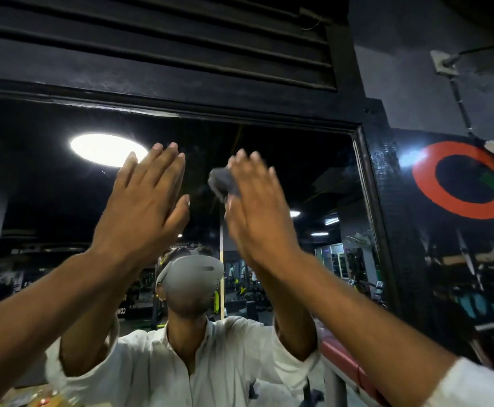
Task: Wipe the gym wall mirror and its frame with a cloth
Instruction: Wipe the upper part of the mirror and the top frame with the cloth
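Right hand (257, 212): raised flat toward the mirror (313, 171), fingers straight and together, released rather than clenched. It presses a dark grey cloth (220, 182) against the glass. The cloth bunches out past the thumb side of the palm. Whether the thumb pinches it cannot be told; the hand is blurred.

Left hand (143, 201): also raised flat to the glass, fingers straight, thumb spread, holding nothing. It is just beside the right hand, and the cloth shows in the gap between them.

Both hands are in the upper part of the mirror, below its top edge and left of its top right corner. The black frame (181, 104) runs along that edge and down the right side.

Writing: an orange C-shaped mark (427, 186) with a green shape beside it is painted on the glossy black panel right of the frame. White letters (121, 311) show reversed in the reflection near the lower left, too small to read with certainty.

The reflection also shows a round lamp (107, 149), a grey headset (193, 271) and a white shirt (225, 362). Black louvres (151, 39) sit above the frame.
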Motion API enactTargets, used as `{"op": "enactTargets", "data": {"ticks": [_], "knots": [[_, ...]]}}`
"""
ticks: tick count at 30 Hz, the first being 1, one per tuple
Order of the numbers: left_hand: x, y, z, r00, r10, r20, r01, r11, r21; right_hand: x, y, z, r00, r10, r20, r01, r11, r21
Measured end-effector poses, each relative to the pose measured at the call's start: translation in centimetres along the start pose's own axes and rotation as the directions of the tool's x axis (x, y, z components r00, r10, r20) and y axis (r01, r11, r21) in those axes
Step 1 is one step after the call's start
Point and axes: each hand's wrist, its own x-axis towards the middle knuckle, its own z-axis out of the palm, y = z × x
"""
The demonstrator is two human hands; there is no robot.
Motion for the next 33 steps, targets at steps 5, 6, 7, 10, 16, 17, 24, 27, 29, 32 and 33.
{"op": "enactTargets", "data": {"ticks": [5,6,7,10,16,17,24,27,29,32,33], "knots": [[0.2,0.6,-0.1,0.991,0.131,0.017,-0.132,0.988,0.086,1.0,4.5,-1.5,0.99,-0.128,0.06,0.133,0.988,-0.082],[0.3,0.9,0.0,0.988,0.15,0.025,-0.151,0.983,0.099,2.7,5.0,-1.7,0.997,-0.067,0.025,0.069,0.995,-0.066],[0.5,1.3,0.1,0.987,0.157,0.031,-0.159,0.982,0.103,4.2,5.1,-1.8,1.0,-0.012,-0.002,0.012,0.999,-0.045],[0.8,2.2,0.5,0.988,0.15,0.047,-0.154,0.985,0.076,5.2,4.1,-1.4,0.998,0.065,-0.02,-0.066,0.998,-0.012],[0.0,1.9,0.6,0.982,0.175,0.067,-0.181,0.98,0.088,-6.3,5.2,-1.5,0.997,-0.061,0.037,0.063,0.997,-0.038],[-0.1,2.0,0.6,0.983,0.17,0.064,-0.176,0.979,0.104,-6.3,5.8,-1.6,0.997,-0.068,0.044,0.07,0.996,-0.046],[0.0,2.0,0.7,0.982,0.175,0.069,-0.182,0.977,0.114,6.0,4.9,-1.4,0.998,0.057,-0.029,-0.058,0.997,-0.048],[0.1,2.0,0.7,0.981,0.18,0.074,-0.187,0.978,0.097,3.7,4.4,-0.8,0.999,0.001,-0.045,-0.003,0.999,-0.048],[0.1,2.0,0.6,0.981,0.176,0.079,-0.184,0.978,0.096,-0.6,3.8,-0.7,0.997,-0.079,-0.02,0.079,0.997,-0.02],[0.1,2.0,0.6,0.98,0.182,0.08,-0.19,0.976,0.104,-7.4,4.2,-0.7,0.954,-0.282,0.099,0.291,0.952,-0.095],[0.1,2.0,0.5,0.98,0.182,0.075,-0.189,0.977,0.101,-8.2,5.2,-1.1,0.933,-0.329,0.146,0.346,0.931,-0.114]]}}
